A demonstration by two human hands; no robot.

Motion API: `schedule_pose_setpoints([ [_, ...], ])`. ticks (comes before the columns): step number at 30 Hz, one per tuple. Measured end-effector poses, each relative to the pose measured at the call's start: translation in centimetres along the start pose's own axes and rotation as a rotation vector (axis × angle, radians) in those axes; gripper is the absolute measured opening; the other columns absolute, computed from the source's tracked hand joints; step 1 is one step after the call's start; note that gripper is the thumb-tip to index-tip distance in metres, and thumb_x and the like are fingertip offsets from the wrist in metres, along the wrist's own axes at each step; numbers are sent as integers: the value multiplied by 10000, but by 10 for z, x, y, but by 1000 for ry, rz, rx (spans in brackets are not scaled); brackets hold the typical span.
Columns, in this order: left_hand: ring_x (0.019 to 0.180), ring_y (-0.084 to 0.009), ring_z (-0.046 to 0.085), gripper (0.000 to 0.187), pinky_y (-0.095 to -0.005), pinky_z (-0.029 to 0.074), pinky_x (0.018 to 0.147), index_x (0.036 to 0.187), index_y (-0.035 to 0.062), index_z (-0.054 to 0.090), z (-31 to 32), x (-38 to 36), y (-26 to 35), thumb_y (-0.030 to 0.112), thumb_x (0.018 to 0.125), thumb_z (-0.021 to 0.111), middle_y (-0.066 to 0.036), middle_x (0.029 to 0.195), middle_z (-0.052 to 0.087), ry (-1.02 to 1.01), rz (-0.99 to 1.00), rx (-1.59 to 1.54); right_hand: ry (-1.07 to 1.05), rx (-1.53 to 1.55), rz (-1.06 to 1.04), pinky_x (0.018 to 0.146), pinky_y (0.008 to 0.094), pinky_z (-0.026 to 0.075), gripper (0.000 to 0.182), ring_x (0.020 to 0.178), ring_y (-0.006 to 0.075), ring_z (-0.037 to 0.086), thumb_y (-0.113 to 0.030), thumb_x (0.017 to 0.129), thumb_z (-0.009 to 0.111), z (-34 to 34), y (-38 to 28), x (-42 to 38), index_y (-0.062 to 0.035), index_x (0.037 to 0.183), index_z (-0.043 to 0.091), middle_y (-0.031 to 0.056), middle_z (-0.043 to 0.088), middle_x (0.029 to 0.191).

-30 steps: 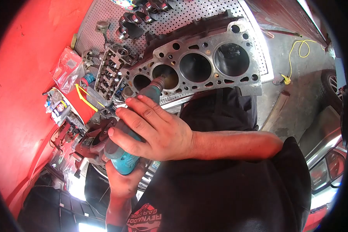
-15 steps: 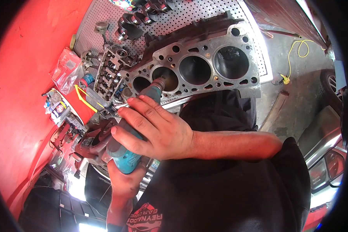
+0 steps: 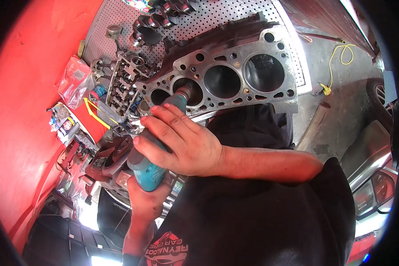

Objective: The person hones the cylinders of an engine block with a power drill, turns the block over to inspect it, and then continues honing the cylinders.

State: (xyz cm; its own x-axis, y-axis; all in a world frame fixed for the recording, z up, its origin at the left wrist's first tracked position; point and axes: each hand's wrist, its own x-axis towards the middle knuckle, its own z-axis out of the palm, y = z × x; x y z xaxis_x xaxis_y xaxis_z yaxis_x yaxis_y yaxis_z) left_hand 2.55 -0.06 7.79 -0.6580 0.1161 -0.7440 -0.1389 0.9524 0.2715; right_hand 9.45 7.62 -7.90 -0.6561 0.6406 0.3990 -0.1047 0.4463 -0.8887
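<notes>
A teal power drill (image 3: 147,174) slants up toward an engine block (image 3: 270,95), its nose reaching into the second cylinder bore (image 3: 191,94) from the left. My left hand (image 3: 148,201) is closed around the drill's rear lower part. Across the top of the drill lies my right hand (image 3: 186,146), its fingers bent over the body and pointing to the upper left. What is fixed in the chuck is mostly hidden inside the bore. The block's flat face shows several round bores and many smaller holes.
The block rests on a perforated metal bench top (image 3: 228,11). Beside it are a crankshaft (image 3: 146,33), a cylinder head (image 3: 124,84) and a piston with its rod (image 3: 114,32). A yellow cord (image 3: 334,66) lies on the floor to the right, near a car wheel (image 3: 379,97).
The drill's rear end and my left hand have shifted slightly up and to the right, toward the bore. My right hand has moved up a little with the drill.
</notes>
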Motion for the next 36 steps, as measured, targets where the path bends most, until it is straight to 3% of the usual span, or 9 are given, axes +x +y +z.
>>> schedule_pose_setpoints([
  [4,717,-88,617,108,-277,476,621,956,-18,695,8,17,-8,-7,848,693,-2,824,671,-34,-29,-34,-16,-18,16,1028,534,554,486,1150,400,658,-122,831,688,1,13,-2,-109,1303,574,192,628,1275],
  [7,673,-79,588,60,-275,454,588,915,-8,685,17,32,-9,8,858,689,13,781,644,-54,-50,-49,-37,-62,18,1070,554,518,498,1191,430,624,-197,842,636,8,28,-9,-119,1330,578,208,608,1286],
  [11,617,-72,548,58,-283,431,552,887,-15,669,28,43,-10,20,846,690,20,735,612,-37,-38,-19,-65,-6,54,1079,559,511,522,1214,423,621,-95,793,701,4,38,-12,-58,1299,580,204,609,1313],
  [20,670,-75,576,109,-273,462,610,910,-24,677,34,61,-8,47,832,704,-1,756,646,-91,-49,0,-65,16,88,1072,549,512,499,1217,413,620,-105,787,690,3,59,-12,-48,1273,595,201,610,1313],
  [23,711,-82,601,138,-275,487,650,929,-29,691,33,62,-10,53,820,714,-13,789,672,-84,-56,47,-54,-56,40,1060,521,524,465,1187,391,635,-184,823,642,3,66,-12,-102,1280,621,173,625,1266],
  [26,734,-91,616,164,-285,507,681,942,-37,702,34,61,5,61,812,723,-28,808,690,-95,-132,92,-72,24,41,1047,536,529,471,1194,400,632,-100,809,670,-2,68,-9,-51,1270,585,203,617,1296],
  [36,709,-87,601,152,-288,499,662,928,-42,695,34,62,3,62,821,720,-30,780,679,-80,-91,63,-75,-8,37,1041,519,532,458,1181,394,637,-127,818,663,1,70,-9,-68,1266,589,186,622,1275],
])
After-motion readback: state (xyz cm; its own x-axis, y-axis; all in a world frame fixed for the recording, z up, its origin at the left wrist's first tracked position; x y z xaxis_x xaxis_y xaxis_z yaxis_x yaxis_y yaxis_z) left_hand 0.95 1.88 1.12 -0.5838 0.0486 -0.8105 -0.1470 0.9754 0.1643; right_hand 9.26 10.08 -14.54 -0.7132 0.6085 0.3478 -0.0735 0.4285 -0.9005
